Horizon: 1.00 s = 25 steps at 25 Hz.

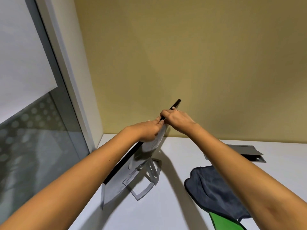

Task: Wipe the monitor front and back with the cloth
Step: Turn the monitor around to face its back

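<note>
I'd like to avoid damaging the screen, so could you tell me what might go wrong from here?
Both hands, left hand and right hand, press on the thin monitor's top edge, so it could tip on its slim stand. The white cloth looks loosely bunched and might slip.

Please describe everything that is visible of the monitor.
The monitor is seen from above and behind: thin black top edge, grey back, silver open-frame stand on the white desk. Its screen faces away, unseen. The left hand presses a pale cloth to its back; the right hand holds the top edge.
</note>
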Each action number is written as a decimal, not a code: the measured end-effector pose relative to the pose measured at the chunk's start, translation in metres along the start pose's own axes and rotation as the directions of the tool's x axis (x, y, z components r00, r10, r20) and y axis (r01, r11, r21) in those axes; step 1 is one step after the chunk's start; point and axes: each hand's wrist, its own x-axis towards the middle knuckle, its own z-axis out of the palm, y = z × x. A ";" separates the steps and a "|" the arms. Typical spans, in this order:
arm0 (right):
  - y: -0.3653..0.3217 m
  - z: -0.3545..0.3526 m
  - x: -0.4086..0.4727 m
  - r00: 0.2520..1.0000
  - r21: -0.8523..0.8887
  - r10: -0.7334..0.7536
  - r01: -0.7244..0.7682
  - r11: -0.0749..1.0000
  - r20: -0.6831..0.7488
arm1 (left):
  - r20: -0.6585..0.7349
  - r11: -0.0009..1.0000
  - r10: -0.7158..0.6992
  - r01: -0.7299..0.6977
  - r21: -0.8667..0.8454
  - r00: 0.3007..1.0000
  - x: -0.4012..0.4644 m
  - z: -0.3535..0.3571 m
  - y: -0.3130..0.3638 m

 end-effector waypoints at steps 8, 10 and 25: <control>-0.016 -0.001 -0.004 0.999 -0.101 -0.008 0.003 0.995 -0.045 | -0.298 0.917 -0.128 0.228 0.328 0.946 -0.009 0.031 0.018; -0.020 -0.002 -0.005 0.999 -0.122 -0.014 0.008 0.993 -0.042 | -0.340 0.912 -0.159 0.270 0.309 0.927 -0.008 0.039 0.021; -0.028 0.028 -0.022 0.943 -0.179 0.052 -0.116 0.977 -0.330 | -0.666 0.966 0.033 0.148 0.214 0.746 -0.017 0.054 -0.030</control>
